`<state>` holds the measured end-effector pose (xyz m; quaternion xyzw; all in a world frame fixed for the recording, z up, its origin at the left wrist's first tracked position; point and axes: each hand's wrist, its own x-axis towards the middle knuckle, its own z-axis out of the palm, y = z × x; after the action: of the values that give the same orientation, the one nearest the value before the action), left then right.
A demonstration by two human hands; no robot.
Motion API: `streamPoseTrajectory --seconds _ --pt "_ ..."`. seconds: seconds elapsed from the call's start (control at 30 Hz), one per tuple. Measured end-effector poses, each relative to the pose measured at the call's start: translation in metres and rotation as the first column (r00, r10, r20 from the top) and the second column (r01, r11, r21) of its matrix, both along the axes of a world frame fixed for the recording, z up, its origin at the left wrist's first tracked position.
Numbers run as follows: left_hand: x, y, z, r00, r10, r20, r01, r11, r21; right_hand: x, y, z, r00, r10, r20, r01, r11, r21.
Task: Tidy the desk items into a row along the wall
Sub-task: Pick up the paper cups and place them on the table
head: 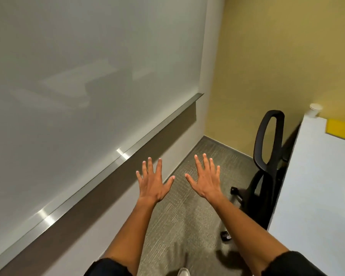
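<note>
Head view, one frame. Left hand and right hand both held out in front of the person, backs up, fingers straight and spread wide apart; neither hand holds or touches anything; the two thumbs point toward each other with a gap between them. Dark sleeves pushed up on both forearms.

Hands hang over grey carpet, not over the desk. White desk lies at the right edge of the frame, well apart from both hands. Desk items seen: a white paper cup upright at the far corner of the desk, close against the yellow wall; a yellow flat item just beside it, near the same wall, partly cut off by the frame edge; a grey patch farther forward on the desk, too unclear to identify.

Black office chair stands between the hands and the desk; whiteboard with a metal tray on the left wall; toe of a light shoe at the bottom edge.
</note>
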<state>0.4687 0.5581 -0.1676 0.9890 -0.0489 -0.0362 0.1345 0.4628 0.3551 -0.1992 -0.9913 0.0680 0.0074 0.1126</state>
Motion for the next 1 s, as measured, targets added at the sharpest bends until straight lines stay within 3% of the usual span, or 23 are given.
streamPoseTrajectory --seconds 0.53,1.0 --pt "0.337 -0.146 -0.014 0.911 -0.412 -0.026 0.412 0.911 -0.017 0.250 -0.128 0.001 0.918 -0.396 0.008 0.396 0.918 -0.010" --pt "0.512 -0.336 -0.016 0.724 -0.682 -0.103 0.680 0.731 -0.059 0.387 -0.280 0.010 0.742 -0.671 -0.001 0.671 0.741 0.029"
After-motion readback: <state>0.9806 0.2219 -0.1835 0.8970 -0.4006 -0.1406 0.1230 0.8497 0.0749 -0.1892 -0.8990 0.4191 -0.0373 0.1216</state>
